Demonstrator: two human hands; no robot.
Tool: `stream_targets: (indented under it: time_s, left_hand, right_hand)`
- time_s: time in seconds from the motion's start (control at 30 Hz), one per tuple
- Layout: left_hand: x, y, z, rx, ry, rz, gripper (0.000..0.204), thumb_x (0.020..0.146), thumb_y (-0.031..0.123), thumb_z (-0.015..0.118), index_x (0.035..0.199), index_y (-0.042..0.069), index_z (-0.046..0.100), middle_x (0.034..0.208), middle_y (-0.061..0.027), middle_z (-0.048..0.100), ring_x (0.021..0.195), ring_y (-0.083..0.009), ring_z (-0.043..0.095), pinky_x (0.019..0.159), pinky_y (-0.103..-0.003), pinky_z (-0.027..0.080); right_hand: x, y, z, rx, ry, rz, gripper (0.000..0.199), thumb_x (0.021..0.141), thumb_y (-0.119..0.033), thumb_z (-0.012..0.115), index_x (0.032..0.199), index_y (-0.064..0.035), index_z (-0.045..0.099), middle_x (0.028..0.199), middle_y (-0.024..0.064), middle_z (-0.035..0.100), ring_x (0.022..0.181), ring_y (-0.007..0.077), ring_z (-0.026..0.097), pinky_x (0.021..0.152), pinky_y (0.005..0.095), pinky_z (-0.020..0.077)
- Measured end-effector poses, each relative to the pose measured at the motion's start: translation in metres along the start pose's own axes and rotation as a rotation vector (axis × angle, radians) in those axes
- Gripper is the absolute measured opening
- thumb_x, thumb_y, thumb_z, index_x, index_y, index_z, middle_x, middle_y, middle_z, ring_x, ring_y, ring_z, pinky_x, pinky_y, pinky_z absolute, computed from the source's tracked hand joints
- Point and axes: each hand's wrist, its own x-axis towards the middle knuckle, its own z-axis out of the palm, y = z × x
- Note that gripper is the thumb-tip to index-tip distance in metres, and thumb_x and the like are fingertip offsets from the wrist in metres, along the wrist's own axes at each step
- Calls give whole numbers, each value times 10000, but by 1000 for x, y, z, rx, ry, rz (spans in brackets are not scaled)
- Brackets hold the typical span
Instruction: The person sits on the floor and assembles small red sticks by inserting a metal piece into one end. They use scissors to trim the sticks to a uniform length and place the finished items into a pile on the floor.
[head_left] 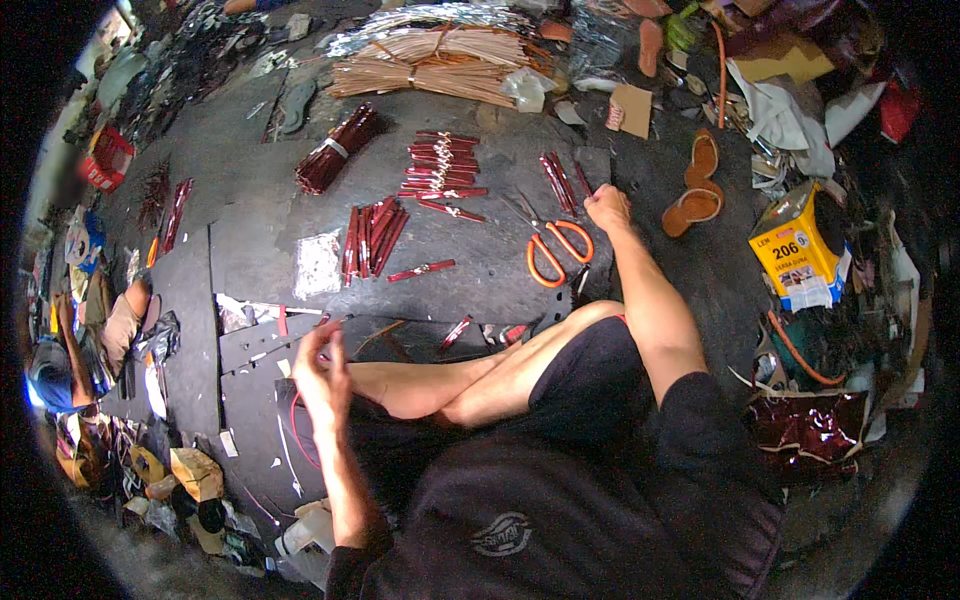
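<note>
Head view: red strips [563,183] seemingly under right hand [607,208].

Dark rubber floor mat [250,250]: orange-handled scissors [558,250] right of centre. Right hand [607,208] just behind the scissors, beside a small group of dark red strips [560,182]. Stacked dark red strips [442,165] left of that group; tied bundle of dark red strips [335,150] further left. Bundled tan sticks [440,62] behind all. Yellow carton [795,250] far right. Left hand [322,375] near, left of the crossed legs.
</note>
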Motion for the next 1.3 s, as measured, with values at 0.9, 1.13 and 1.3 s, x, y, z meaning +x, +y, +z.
stream_targets:
  time_s: [0.9,1.13,1.3]
  left_hand:
    - [22,18,32,-894,254,-326,118,955,139,626,868,61,608,795,29,598,701,-50,501,668,-198,408]
    - [16,46,25,-1138,40,-503,84,968,163,595,987,81,607,921,-25,646,773,-113,635,708,-271,544]
    - [13,36,34,-1104,19,-525,114,970,158,593,1046,72,596,1020,-95,653,790,-145,651,720,-287,555]
  right_hand:
    - [-266,-239,-69,739,-736,-676,190,967,-208,588,943,-23,620,681,52,621,613,115,592,565,294,474]
    - [-245,-206,-80,1004,-1022,-595,212,992,-182,558,982,14,636,727,40,636,651,103,618,634,271,540]
    - [-249,-197,-72,1011,-803,-570,160,930,-135,652,1034,-15,642,812,61,674,741,129,661,670,294,542]
